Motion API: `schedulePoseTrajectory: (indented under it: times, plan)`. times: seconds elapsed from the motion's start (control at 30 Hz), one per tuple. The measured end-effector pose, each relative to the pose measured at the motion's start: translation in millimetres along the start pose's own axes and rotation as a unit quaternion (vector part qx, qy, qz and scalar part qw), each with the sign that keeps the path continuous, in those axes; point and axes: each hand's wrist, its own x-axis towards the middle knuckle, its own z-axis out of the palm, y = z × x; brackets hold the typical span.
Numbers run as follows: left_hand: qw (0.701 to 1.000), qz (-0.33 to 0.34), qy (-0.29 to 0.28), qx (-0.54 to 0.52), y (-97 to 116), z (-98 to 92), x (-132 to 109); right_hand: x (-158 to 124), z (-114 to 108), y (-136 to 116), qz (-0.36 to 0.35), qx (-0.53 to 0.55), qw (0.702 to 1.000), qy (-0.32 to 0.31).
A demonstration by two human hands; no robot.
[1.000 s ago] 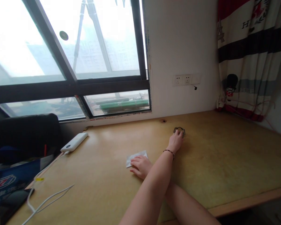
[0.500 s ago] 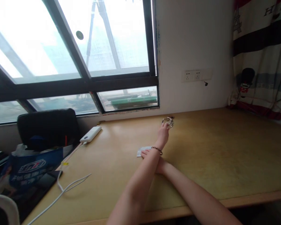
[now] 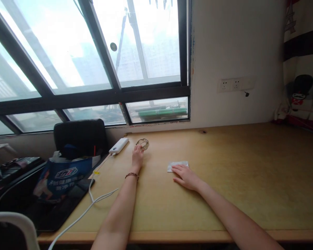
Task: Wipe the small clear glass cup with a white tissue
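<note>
My left hand (image 3: 137,157) is closed on the near rim of a round, see-through glass dish (image 3: 145,143) that resembles an ashtray. The dish is by the far left part of the table, just right of a white power bank (image 3: 119,146). Whether it is lifted or touches the tabletop I cannot tell. My right hand (image 3: 187,177) lies flat near the table's middle, fingers stretched out over a folded white wipe or tissue (image 3: 177,164). Its fingertips cover the wipe's near edge.
A white cable (image 3: 90,189) runs from the power bank along the left side of the wooden table (image 3: 240,187). Left of the table are a black chair (image 3: 79,137) and a blue printed bag (image 3: 65,177). A round cable hole (image 3: 202,132) is at the back edge.
My left hand has carried the glass dish leftward from the back middle of the table, uncrossing my arms. My right hand stays on the wipe. The view has turned left.
</note>
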Motion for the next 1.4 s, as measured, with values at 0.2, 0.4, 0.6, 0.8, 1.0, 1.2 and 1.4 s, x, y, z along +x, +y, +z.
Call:
schedulePoseTrajectory:
  times: [0.2, 0.4, 0.6, 0.8, 1.0, 1.2, 1.4]
  plan:
    - [0.998, -0.057, 0.015, 0.014, -23.3, 2.9, 1.0, -0.7, -2.1, -1.6, 0.009, 0.015, 1.000, -0.008]
    - [0.997, -0.054, 0.002, 0.048, -31.8, 6.6, 1.3, -0.4, -0.8, -0.4, 0.013, 0.022, 1.000, -0.012]
    - [0.995, -0.056, -0.015, 0.075, -31.8, 7.8, 0.1, -0.1, 0.7, 1.4, 0.012, 0.026, 1.000, -0.013]
    - [0.995, -0.059, -0.023, 0.073, -30.0, 8.2, -0.1, -0.3, 0.8, 2.1, 0.009, 0.025, 1.000, -0.008]
    - [0.995, -0.065, -0.024, 0.065, -30.0, 8.5, 0.1, 0.0, 0.5, 1.5, 0.012, 0.029, 0.999, -0.011]
    - [0.996, -0.059, -0.021, 0.058, -29.1, 8.3, 0.0, -0.5, -0.5, 0.4, 0.011, 0.027, 1.000, -0.009]
    - [0.996, -0.055, -0.016, 0.061, -27.0, 7.3, -0.1, -0.6, -0.7, 0.3, 0.010, 0.030, 0.999, -0.007]
